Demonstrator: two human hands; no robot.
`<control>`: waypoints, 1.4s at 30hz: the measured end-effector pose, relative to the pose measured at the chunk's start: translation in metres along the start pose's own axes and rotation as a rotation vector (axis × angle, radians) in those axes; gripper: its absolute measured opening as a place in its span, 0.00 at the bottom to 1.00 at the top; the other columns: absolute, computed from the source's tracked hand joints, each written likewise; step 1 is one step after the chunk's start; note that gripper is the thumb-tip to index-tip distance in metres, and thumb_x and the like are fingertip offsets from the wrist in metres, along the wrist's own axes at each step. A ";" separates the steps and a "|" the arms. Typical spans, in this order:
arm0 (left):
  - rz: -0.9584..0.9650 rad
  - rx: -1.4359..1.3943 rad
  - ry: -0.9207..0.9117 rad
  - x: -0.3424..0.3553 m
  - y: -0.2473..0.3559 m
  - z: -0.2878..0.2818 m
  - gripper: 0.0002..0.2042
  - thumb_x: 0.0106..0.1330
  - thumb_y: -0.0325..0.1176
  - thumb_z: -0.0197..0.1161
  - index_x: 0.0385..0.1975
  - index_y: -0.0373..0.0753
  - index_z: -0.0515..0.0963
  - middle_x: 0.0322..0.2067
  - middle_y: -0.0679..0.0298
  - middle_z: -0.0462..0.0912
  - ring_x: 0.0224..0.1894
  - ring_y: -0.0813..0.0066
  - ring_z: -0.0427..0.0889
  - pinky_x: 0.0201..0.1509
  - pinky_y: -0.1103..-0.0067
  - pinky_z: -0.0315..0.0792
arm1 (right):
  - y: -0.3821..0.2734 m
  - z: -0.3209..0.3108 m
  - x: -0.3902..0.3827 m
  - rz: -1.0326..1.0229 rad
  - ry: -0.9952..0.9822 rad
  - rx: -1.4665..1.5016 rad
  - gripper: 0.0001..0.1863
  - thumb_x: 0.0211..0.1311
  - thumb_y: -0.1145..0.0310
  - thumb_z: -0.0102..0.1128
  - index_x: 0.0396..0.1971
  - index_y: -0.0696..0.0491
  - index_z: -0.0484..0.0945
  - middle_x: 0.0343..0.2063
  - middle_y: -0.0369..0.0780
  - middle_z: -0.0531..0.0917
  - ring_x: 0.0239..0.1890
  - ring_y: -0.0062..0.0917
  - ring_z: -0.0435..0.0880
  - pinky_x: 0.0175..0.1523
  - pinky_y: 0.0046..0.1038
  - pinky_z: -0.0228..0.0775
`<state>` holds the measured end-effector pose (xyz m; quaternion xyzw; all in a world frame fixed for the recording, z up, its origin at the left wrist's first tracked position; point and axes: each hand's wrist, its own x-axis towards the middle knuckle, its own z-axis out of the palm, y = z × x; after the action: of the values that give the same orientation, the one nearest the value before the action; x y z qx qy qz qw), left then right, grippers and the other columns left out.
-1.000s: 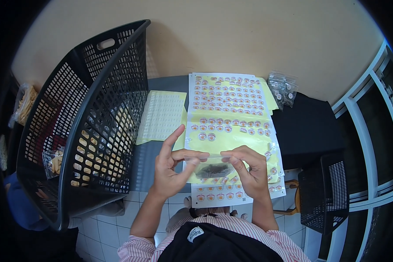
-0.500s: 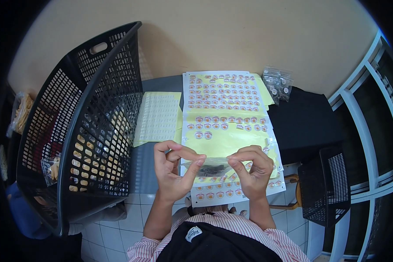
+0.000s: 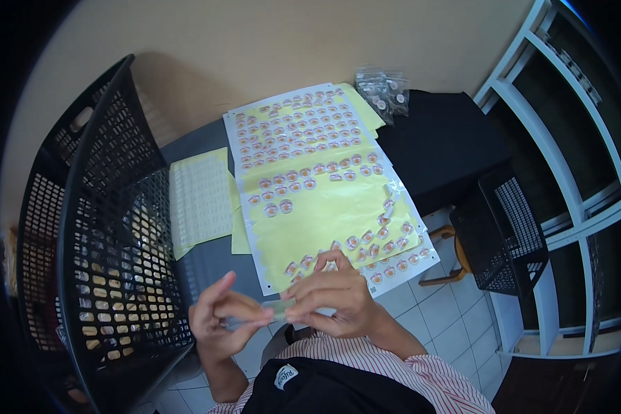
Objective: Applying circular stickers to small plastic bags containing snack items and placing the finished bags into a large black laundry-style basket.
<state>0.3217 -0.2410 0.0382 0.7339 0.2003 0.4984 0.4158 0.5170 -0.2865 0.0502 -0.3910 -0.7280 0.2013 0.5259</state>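
"Holding what thing is the person, please?"

"A small clear plastic bag [image 3: 279, 309]. It is in the air between the two hands, at the near side of the desk [image 3: 221, 268]."

"And how do the hands take it?"

"The left hand [image 3: 216, 323] has the thumb and the forefinger pressed together on the left end of the bag, and another finger is raised apart. The right hand [image 3: 341, 301] has its thumb and bent fingers brought together on the right end. What is inside the bag I cannot tell, because the fingers cover a part of it and it is blurred."

"What is lying nearest to them?"

"A large yellow and white sheet [image 3: 307, 219] with many small round stickers [image 3: 278, 206], coloured orange and pink. Its near edge is just beside the right hand. Another sticker sheet [image 3: 421, 258] shows from under it. To the left there is a pale sheet [image 3: 200, 196] on yellow paper."

"And farther away?"

"At the far right corner of the sheets are clear packets [image 3: 383, 95] with round white labels, near a black cloth [image 3: 441, 134]. A tall black basket [image 3: 65, 221] stands at the left, and yellowish pieces show through its holes. At the right, a smaller black basket [image 3: 493, 231] is beside a wooden stool [image 3: 461, 257]."
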 end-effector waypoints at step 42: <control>-0.263 0.826 -1.152 0.129 -0.087 0.181 0.26 0.44 0.45 0.55 0.47 0.46 0.72 0.13 0.54 0.74 0.19 0.58 0.77 0.29 0.69 0.73 | 0.154 -0.157 -0.065 0.044 -0.190 -0.734 0.07 0.39 0.74 0.59 0.23 0.51 0.78 0.27 0.34 0.76 0.31 0.23 0.76 0.35 0.24 0.65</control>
<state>0.5493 -0.1743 0.0119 0.9473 0.2080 -0.1386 0.2005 0.7260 -0.2611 -0.0405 -0.5484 -0.7887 -0.0264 0.2768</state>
